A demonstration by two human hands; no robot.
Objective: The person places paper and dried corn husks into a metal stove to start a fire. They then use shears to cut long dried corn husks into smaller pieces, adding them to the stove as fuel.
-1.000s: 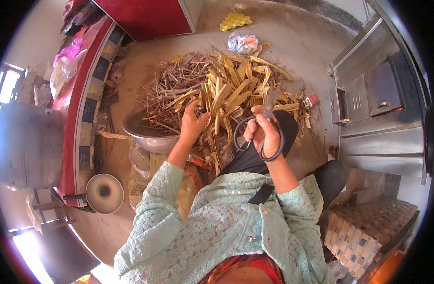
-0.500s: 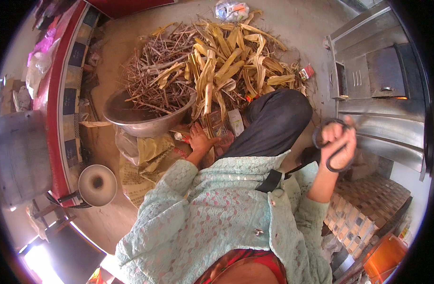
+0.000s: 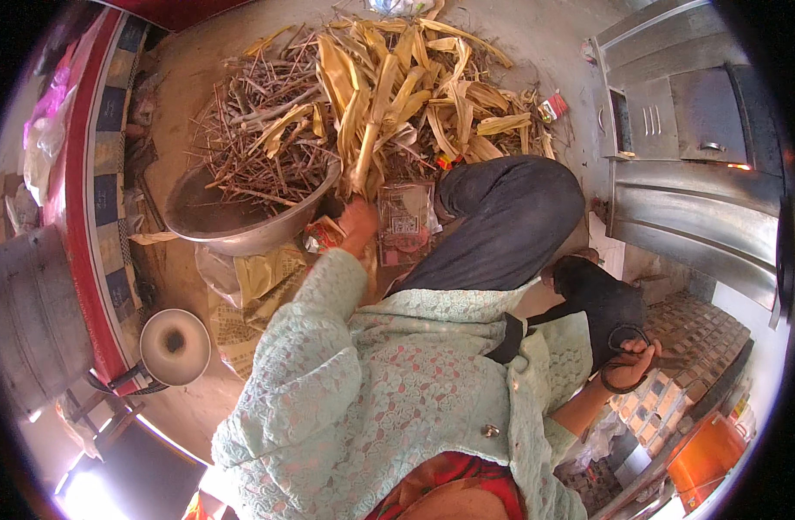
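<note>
Dry corn stalks with yellow leaves (image 3: 376, 117) lie over a heap of thin twigs (image 3: 263, 143). My left hand (image 3: 356, 227) is closed round the lower end of one dry corn stalk, just right of a wide metal basin (image 3: 241, 234). Some of its fingers are hidden. A red-and-white packet (image 3: 324, 234) lies beside that hand, and a flat box with a clear, red-patterned face (image 3: 403, 224) is on its right. At the right my right hand (image 3: 629, 367) holds black-handled scissors (image 3: 621, 334), with fingers through the loops, low beside my leg.
Behind the right hand is a brick-patterned block (image 3: 692, 347), with an orange bucket (image 3: 707, 459) nearer. A metal stove (image 3: 696, 208) stands at the right. At the left are a red-edged counter (image 3: 85, 191), a round pale bowl-shaped thing (image 3: 175, 347) and a yellowish sack (image 3: 237, 321).
My left hand has gone from resting spread near the floor to gripping the corn stalk. My right hand has dropped nearer to me with the scissors. The view has shifted slightly.
</note>
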